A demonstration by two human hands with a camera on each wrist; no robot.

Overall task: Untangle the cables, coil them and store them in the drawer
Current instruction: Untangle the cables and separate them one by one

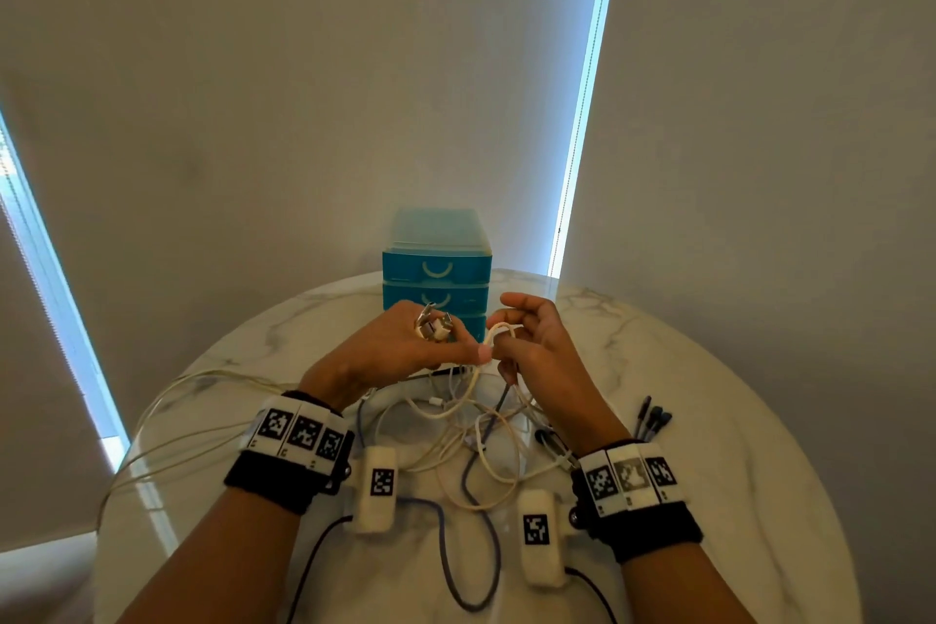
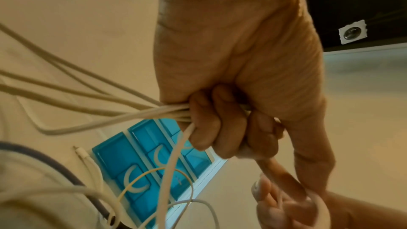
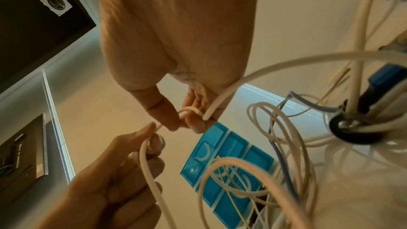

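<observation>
Left hand (image 1: 405,345) gripped bundled white cables (image 2: 123,111), likely anchoring sorted ends; right hand (image 1: 532,340) pinched a loop (image 3: 191,110) to free it. Tangle (image 1: 481,431) at table centre; drawer unit (image 1: 436,269) at 12 o'clock, closed.

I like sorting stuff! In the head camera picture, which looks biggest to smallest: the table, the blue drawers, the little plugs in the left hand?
1. table
2. blue drawers
3. plugs held in the left hand

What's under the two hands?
Under the left hand and right hand, tangled cables lie on the table. The hands hide some.
</observation>
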